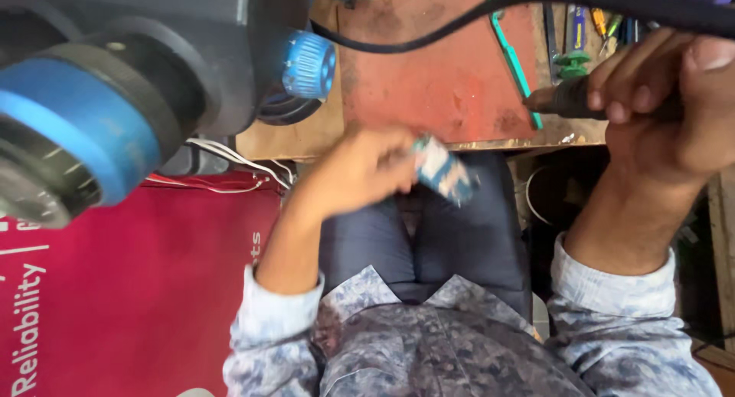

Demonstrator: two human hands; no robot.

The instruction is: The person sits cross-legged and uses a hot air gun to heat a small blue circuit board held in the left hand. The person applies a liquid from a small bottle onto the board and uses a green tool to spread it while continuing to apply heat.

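Small blue-and-white circuit board (442, 169), blurred, held over the lap just below the workbench edge (306, 140). Long axis runs diagonally, upper-left to lower-right, free end pointing away from the palm toward the right.

Left hand (360, 171) has it: fingers (394, 163) closed on the board's upper-left end.

Right hand (658, 98) sits higher and further right, well apart from the board, fingers wrapped round a dark tool handle (566, 100); its black cable (490, 14) arcs across the red mat (436, 75). Tool tip points left, above the board.

Teal tool (514, 64) lies along the mat's right edge. Large black-and-blue machine housing (115, 83) at far left.
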